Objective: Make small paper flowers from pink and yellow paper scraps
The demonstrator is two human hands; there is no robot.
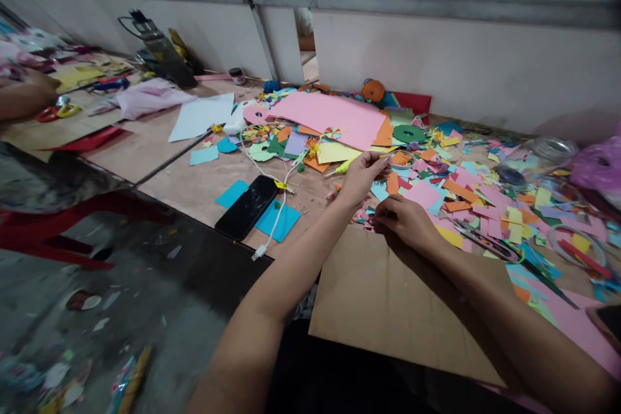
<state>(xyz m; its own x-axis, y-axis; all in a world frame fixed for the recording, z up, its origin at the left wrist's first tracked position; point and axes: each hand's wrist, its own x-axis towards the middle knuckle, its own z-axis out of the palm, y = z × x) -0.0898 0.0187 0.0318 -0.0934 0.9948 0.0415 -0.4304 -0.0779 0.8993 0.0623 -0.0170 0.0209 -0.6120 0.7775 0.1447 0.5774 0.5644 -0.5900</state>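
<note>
My left hand (pixel 363 178) reaches over the paper scraps with thumb and fingertips pinched together. Whatever may be between them is too small to make out. Just to its right and nearer me, my right hand (pixel 405 220) has its fingers curled and drawn together at the far edge of a brown cardboard sheet (pixel 402 304). Its fingertips are over small paper bits, and I cannot tell what they hold. Around both hands lie loose coloured paper scraps (pixel 466 197). A clear tape roll (pixel 402 160) sits beyond my left fingertips. Scissors (pixel 488 242) lie right of my right hand.
Left of my hands, a black phone (pixel 247 208) rests on blue paper (pixel 281 221), with a white cable (pixel 274 233) beside it. Pink paper (pixel 334 118) lies behind. Farther back stand a dark bottle (pixel 162 48) and a clear jar (pixel 550 154). Another person's arm (pixel 26 96) shows far left.
</note>
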